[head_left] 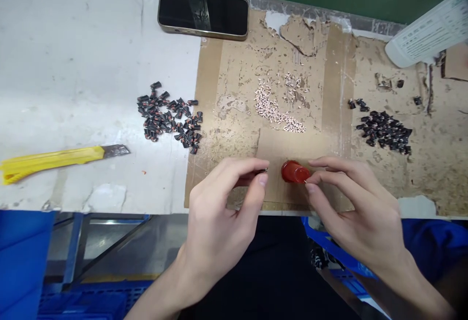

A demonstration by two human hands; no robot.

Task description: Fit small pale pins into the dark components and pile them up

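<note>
My left hand (223, 203) is closed in a pinch at the table's near edge, with a tiny dark part (263, 170) just showing between thumb and forefinger. My right hand (351, 203) pinches a small red cylindrical tool (293, 172), which points left toward the left fingertips. Both hands hover over a worn sheet of cardboard (234, 76). A heap of small black parts with reddish bits (170, 117) lies to the upper left. A heap of black parts (385, 130) lies to the upper right. Pale pinkish scraps (276, 110) are scattered above the hands.
A yellow utility knife (54, 160) lies at the left with its blade out. A dark phone (203, 13) rests at the back edge. A white printed container (427, 32) lies at the back right. Blue bins (22, 256) stand below the table.
</note>
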